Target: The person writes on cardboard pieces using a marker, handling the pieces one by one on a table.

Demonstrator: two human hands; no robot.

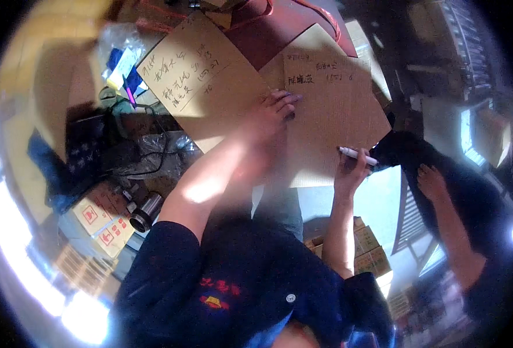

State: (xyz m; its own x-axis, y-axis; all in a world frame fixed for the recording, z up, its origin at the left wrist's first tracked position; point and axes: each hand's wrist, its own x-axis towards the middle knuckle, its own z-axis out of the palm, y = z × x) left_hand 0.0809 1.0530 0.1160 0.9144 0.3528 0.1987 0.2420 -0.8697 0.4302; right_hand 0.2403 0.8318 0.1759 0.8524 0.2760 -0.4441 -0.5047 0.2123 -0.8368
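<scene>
Two brown cardboard sheets lie side by side before me, both bearing dark handwriting. The left cardboard sheet (216,75) is tilted and has several written lines. On the right cardboard sheet (326,110) the writing sits near the far edge. My left hand (277,110) rests where the two sheets meet, fingers curled; a small dark thing shows at its fingertips, too unclear to name. My right hand (354,168) grips a white marker (356,154) at the right sheet's near right part. The marker's dark tip points left, just over the cardboard.
Another person's hand (432,182) and dark clothing are close at right. At left are a metal cylinder (146,213), cartons with red marks (103,220), a clear plastic bag (158,151) and a purple pen (130,94). A dark red surface (285,29) lies beyond the sheets.
</scene>
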